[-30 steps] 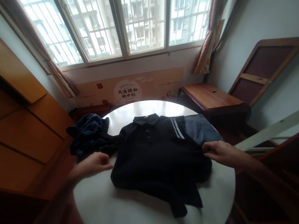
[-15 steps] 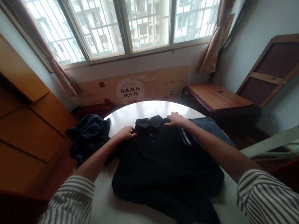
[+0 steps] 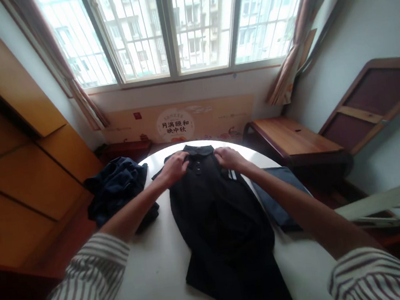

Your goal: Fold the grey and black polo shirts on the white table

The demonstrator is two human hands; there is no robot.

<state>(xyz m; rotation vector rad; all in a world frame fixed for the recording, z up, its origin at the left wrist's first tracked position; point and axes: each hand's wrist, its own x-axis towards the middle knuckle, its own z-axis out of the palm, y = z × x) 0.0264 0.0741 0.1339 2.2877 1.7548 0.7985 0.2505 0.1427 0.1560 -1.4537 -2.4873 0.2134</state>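
A black polo shirt [image 3: 222, 215] lies front up on the white round table [image 3: 153, 280], its collar toward the window and its hem toward me. Beside the collar on the left, my left hand [image 3: 176, 166] is closed on the shoulder fabric. My right hand [image 3: 229, 158] grips the other shoulder, just above two white stripes. The shirt's body is gathered narrow, with its lower part spread unevenly. To the left sits a crumpled heap of dark navy clothing [image 3: 117, 188]. A flat, folded dark blue-grey garment [image 3: 281, 196] lies to the right, partly behind my right forearm.
Orange-brown cabinets [image 3: 18, 175] line the left side. Past the table on the right stands a low wooden bench [image 3: 292, 134], near a pale bar [image 3: 379, 199]. A printed banner [image 3: 217, 114] hangs below the barred window [image 3: 200, 29].
Both hands have come closer together at the collar. The shirt has narrowed, its sides drawn inward, and more of the folded garment at the right now shows.
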